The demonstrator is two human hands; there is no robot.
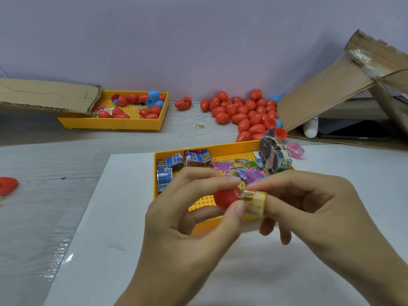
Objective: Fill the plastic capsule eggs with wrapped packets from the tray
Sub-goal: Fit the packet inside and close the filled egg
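Left hand [187, 217] grips red egg half [226, 197] steady while right hand [309, 208] pinches packet [254, 202] at its mouth, over near tray [220, 151]

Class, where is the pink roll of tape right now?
In the head view, the pink roll of tape lies right of centre on the white board, just beyond the near yellow tray's far right corner.

two bare hands [249, 219], no sleeves, rings or gloves.
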